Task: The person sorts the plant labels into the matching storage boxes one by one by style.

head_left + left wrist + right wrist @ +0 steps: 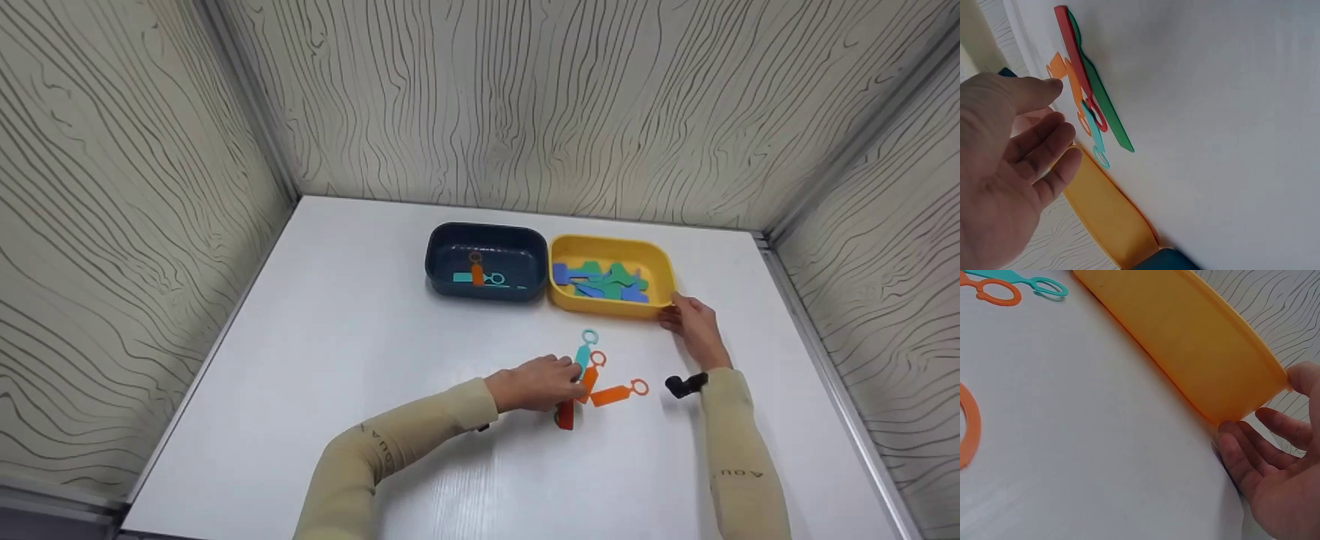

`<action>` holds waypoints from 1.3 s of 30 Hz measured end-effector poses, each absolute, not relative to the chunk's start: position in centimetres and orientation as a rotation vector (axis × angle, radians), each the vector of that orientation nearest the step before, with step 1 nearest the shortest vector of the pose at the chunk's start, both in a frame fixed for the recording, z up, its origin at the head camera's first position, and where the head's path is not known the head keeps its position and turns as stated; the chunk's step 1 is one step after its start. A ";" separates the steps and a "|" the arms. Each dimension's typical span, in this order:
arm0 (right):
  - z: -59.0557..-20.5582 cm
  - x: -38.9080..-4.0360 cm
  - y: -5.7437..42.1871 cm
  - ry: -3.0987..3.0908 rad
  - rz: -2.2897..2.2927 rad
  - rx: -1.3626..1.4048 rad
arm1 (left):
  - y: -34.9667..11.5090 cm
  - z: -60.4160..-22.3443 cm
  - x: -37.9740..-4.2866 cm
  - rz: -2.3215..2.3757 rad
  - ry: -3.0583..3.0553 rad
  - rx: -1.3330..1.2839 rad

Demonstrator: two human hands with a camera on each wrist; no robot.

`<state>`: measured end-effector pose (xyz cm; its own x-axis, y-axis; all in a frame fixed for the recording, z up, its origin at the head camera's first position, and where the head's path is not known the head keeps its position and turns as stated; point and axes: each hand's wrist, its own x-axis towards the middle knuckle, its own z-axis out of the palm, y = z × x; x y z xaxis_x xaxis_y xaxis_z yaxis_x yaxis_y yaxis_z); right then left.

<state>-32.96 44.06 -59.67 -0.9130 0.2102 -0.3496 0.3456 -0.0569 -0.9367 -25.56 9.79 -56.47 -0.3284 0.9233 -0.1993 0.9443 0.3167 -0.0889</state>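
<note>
My left hand point(541, 384) reaches over a small pile of flat plastic ring-ended tags, its thumb and fingers apart with nothing between them in the left wrist view. In the pile are a red tag point(1072, 49), a green flat piece point(1107, 107), a turquoise tag point(583, 357) and an orange tag point(589, 381). Another orange tag point(613, 395) lies just right of them. My right hand point(699, 330) holds the near right corner of a yellow bin point(1185, 343), thumb at the rim and fingertips low against the outer wall. Green and blue flat pieces point(611, 281) lie inside this bin.
A dark blue bin point(487, 291) stands directly left of the yellow one, with a turquoise tag point(463, 277) and an orange tag point(478, 274) in it. The white table point(337, 315) is bounded by wood-patterned panels point(495, 105) at the back and sides.
</note>
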 end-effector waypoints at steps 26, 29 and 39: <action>-59.0 -32.8 43.8 2.127 -2.054 0.617 | 10.2 -57.4 -24.8 -0.363 2.377 1.725; -59.4 -33.0 44.1 2.127 -2.056 0.640 | 10.3 -57.5 -24.7 -0.381 2.382 1.706; -59.5 -33.1 44.0 2.115 -2.046 0.662 | 10.0 -57.2 -24.3 -0.398 2.402 1.778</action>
